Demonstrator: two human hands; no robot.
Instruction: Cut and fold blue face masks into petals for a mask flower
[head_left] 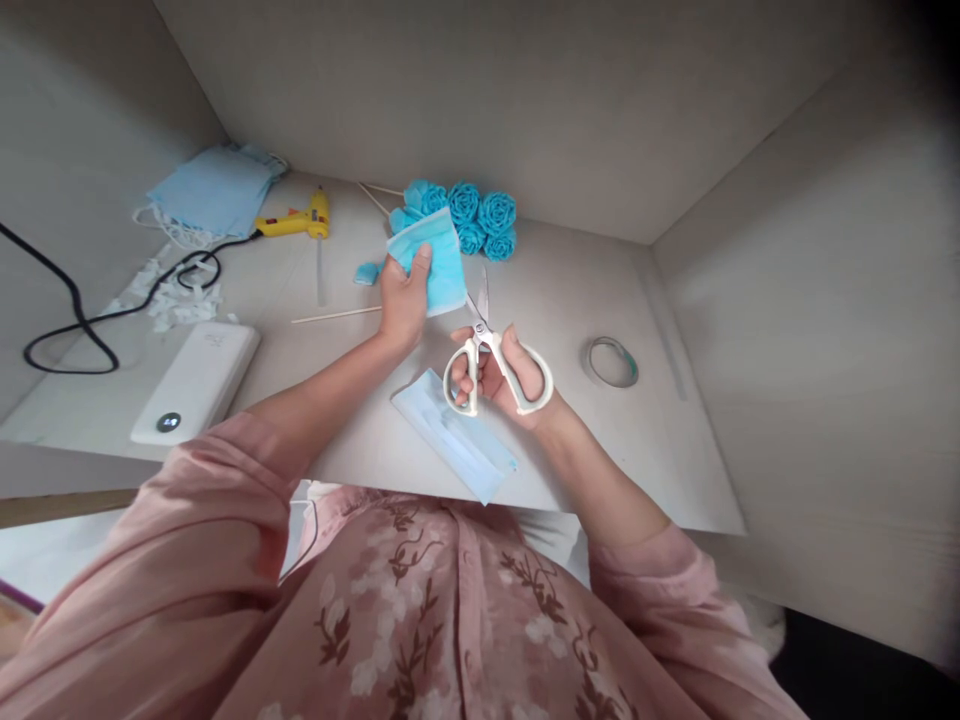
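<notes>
My left hand [407, 290] is closed on a folded piece of blue face mask fabric [444, 270], thumb on top. In my right hand [517, 375] are scissors [480, 330] with white handles, thumb and fingers through the loops. The blades are parted and point away from me, close to the fabric's lower right corner. Below my hands, a longer strip of pale blue mask fabric [454, 440] lies on the table near its front edge. Just behind the held piece sit several blue fabric roses [480, 215], some with thin sticks as stems.
At the left are a stack of face masks [214, 195], a yellow glue gun [300, 217] with a black cord, white scraps [180, 303] and a white power bank [196, 382]. A thin stick [330, 315] lies beside my left wrist. A tape roll [612, 362] rests at the right. Grey panels enclose the table.
</notes>
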